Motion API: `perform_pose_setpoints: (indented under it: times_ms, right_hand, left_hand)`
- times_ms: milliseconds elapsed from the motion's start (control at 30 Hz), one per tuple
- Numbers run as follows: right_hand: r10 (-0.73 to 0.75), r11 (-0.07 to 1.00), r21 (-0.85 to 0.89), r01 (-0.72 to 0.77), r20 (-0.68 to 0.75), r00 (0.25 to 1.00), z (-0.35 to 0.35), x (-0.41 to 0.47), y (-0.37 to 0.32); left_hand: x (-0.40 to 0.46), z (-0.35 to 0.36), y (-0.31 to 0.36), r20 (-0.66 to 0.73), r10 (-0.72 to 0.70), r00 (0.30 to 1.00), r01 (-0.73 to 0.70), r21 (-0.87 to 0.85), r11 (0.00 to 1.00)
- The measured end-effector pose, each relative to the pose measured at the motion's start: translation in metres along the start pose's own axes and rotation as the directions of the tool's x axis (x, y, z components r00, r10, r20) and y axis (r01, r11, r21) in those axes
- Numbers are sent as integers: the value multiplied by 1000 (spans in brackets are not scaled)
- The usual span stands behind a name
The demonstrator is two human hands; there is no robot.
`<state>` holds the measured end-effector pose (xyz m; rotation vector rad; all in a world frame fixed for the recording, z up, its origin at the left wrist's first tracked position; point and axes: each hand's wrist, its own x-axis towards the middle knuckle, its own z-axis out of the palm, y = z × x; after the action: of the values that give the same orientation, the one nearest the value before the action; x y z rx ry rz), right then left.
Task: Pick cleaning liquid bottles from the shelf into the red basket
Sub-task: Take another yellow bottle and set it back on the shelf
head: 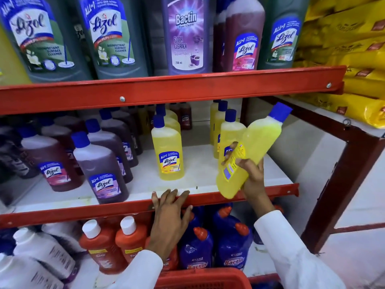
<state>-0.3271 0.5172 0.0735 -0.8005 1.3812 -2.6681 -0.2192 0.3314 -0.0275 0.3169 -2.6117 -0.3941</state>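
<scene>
At about four o'clock from the middle of the view, the right hand [249, 176] grips a yellow bottle [250, 151] around its lower body, fingers and thumb clamped across the label. That bottle is tilted, its blue cap [281, 112] pointing toward one o'clock, its base hanging just in front of the middle shelf's red front rail [133, 208], clear of the shelf board. Behind it, at its ten o'clock, a short row of like yellow bottles [226, 130] stands upright on the white shelf board, and a second row [167, 151] stands toward nine o'clock, with bare board between the two rows. Further toward nine o'clock stand dark purple bottles [102, 172] with blue caps. The left hand [170, 213] lies at six o'clock of the second row, fingers spread apart and empty, fingertips resting on the red front rail. Both wrists wear white sleeves [291, 251]. At six o'clock, along the bottom edge, the rim of the red basket [200, 278] shows between the arms. Beyond the rim, on the lowest shelf, stand blue bottles with orange caps [198, 245], orange bottles with white caps [102, 245], and white bottles [39, 257] at eight o'clock. Toward twelve o'clock, the upper shelf carries large dark green bottles [112, 38] and a purple floor cleaner bottle [186, 36]. Yellow sacks [354, 59] are stacked at two o'clock.
</scene>
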Motion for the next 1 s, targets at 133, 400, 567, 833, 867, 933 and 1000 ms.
perform_pose_setpoints:
  times_ms: [133, 400, 567, 833, 867, 933, 1000]
  right_hand:
    - [129, 834, 423, -355, 476, 870, 12, -13, -20]
    - [148, 861, 354, -365, 512, 846, 18, -28, -31]
    - [-135, 834, -551, 32, -148, 980, 34, -33, -26]
    - [-404, 628, -775, -66, -398, 824, 35, -15, 2]
    - [-391, 638, -766, -79, -411, 824, 32, -11, 4]
    - [-374, 652, -753, -95, -428, 823, 25, -2, 8]
    - [-362, 655, -748, -101, -429, 828, 19, 6, 13]
  left_hand:
    - [0, 0, -1, 2, 6, 1000, -6, -2, 1000]
    - [-1, -5, 0, 21, 3, 1000, -3, 7, 1000]
    - [-1, -6, 1, 20, 2, 1000, -2, 13, 1000]
    - [0, -5, 0, 25, -6, 1000, 6, -12, 1000]
    - [0, -5, 0, 22, -7, 1000, 7, -13, 1000]
    - [0, -5, 0, 17, -9, 1000, 9, -17, 1000]
    - [0, -5, 0, 14, -8, 1000, 8, -13, 1000]
